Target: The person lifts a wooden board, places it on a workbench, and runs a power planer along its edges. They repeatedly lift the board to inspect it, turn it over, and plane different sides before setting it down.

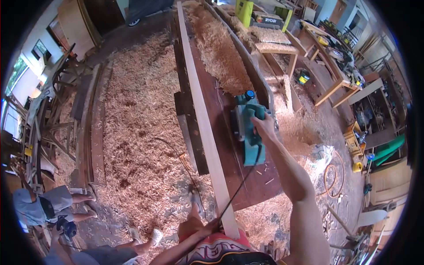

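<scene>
My right hand (263, 127) is wrapped round the handle of a teal electric hand planer (252, 152), which rests on the dark reddish-brown board top (223, 163). A black power cord (240, 185) runs from the planer's rear down to my left hand (213, 226), whose fingers close round it at my lap. Beside that hand is the near end of a long, narrow, pale wood strip (207, 145). The strip stretches away along the left side of the work surface. Part of my left hand's grip is hidden.
Wood shavings (137, 110) cover the floor and heap up on the bench's far part (229, 57). A green Ryobi machine (265, 20) stands behind. At lower left are two people, one beside a dark blue power tool (67, 228). A tool-laden wooden table (335, 73) stands right.
</scene>
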The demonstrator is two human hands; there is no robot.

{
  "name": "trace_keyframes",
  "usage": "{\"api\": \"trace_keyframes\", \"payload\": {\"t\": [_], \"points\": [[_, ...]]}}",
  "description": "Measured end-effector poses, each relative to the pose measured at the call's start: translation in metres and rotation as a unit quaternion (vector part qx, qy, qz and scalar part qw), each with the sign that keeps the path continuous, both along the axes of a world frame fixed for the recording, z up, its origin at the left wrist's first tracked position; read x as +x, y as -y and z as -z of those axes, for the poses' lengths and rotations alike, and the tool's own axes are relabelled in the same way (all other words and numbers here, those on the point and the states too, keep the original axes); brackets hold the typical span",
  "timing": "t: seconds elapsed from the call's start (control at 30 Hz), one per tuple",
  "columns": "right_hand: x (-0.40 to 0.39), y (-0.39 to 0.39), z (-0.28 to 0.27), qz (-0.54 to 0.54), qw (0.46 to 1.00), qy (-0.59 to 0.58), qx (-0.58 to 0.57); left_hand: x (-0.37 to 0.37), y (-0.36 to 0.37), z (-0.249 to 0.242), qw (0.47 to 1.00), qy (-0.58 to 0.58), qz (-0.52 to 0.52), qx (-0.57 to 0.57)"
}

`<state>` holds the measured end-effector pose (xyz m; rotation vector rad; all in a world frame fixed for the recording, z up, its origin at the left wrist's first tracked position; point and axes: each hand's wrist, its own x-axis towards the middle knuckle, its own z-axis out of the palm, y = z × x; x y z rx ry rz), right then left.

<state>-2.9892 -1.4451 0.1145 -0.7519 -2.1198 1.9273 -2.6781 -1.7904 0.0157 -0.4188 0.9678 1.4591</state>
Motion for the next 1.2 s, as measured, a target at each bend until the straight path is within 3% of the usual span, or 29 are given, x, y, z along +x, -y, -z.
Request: {"api": "trace_keyframes", "payload": {"t": [0.07,0.13,0.2,0.23,0.3,0.33,0.43,0.47,0.5,0.53,0.57,0.6,0.63,0.67,0.7,0.8,0.87,0.9,1.03,1.1,1.17,1.2], "points": [[-0.032,0.0,0.028,0.03,0.999,-0.018,0.015,0.011,0.001,0.004,0.998,0.039,-0.036,-0.026],[-0.05,0.004,0.036,0.055,0.998,-0.018,0.026,-0.004,0.004,-0.018,0.981,-0.096,0.119,-0.12],[-0.059,0.005,0.028,0.062,0.997,0.0,0.036,-0.037,0.012,-0.11,0.885,-0.335,0.271,-0.174],[-0.058,0.007,0.027,0.065,0.997,0.014,0.04,-0.031,0.017,-0.117,0.886,-0.354,0.241,-0.176],[-0.052,0.006,0.037,0.076,0.973,0.006,0.22,-0.02,0.022,-0.14,0.884,-0.391,0.181,-0.182],[-0.051,0.006,0.039,0.08,0.948,-0.003,0.307,-0.019,0.017,-0.16,0.87,-0.398,0.226,-0.181],[0.027,0.063,0.004,0.071,0.868,-0.144,0.47,0.006,0.001,-0.154,0.861,-0.454,0.231,0.0],[0.072,0.084,-0.017,-0.072,0.917,-0.138,0.368,0.016,-0.007,-0.148,0.845,-0.478,0.238,0.02],[0.115,0.103,-0.018,-0.151,0.923,-0.144,0.323,0.03,-0.015,-0.138,0.828,-0.501,0.246,0.041],[0.169,0.122,-0.02,-0.231,0.948,-0.046,0.214,0.043,-0.019,-0.124,0.81,-0.524,0.256,0.063],[0.215,0.14,0.009,-0.26,0.952,-0.074,0.142,0.054,-0.018,-0.093,0.733,-0.602,0.303,0.09],[0.259,0.159,-0.014,-0.296,0.932,0.043,0.206,0.061,-0.017,-0.052,0.644,-0.671,0.347,0.116],[0.289,0.175,-0.037,-0.305,0.903,0.152,0.261,0.058,-0.015,-0.05,0.753,-0.547,0.352,0.105],[0.308,0.196,-0.061,-0.269,0.907,0.256,0.201,0.055,-0.013,-0.048,0.843,-0.417,0.332,0.074],[0.338,0.2,-0.041,-0.238,0.923,0.196,0.23,0.058,0.0,0.004,0.768,-0.511,0.331,0.199],[0.355,0.204,-0.015,-0.18,0.929,0.216,0.24,0.051,0.048,0.02,0.844,-0.466,0.254,0.08],[0.355,0.198,-0.018,-0.183,0.936,0.164,0.254,0.045,0.061,0.009,0.948,-0.303,0.094,-0.04],[0.357,0.196,-0.026,-0.182,0.96,0.107,0.182,0.043,0.068,0.0,0.972,-0.211,0.01,-0.099],[0.367,0.222,-0.108,-0.186,0.981,0.029,-0.054,0.024,0.099,-0.054,0.952,-0.228,-0.167,0.117],[0.365,0.238,-0.146,-0.204,0.967,-0.018,-0.151,0.021,0.107,-0.137,0.895,-0.341,-0.194,0.211],[0.367,0.25,-0.168,-0.224,0.949,-0.067,-0.209,0.022,0.125,-0.191,0.89,-0.251,-0.281,0.257],[0.368,0.256,-0.183,-0.237,0.927,-0.108,-0.271,0.021,0.13,-0.225,0.883,-0.26,-0.302,0.247]]}}
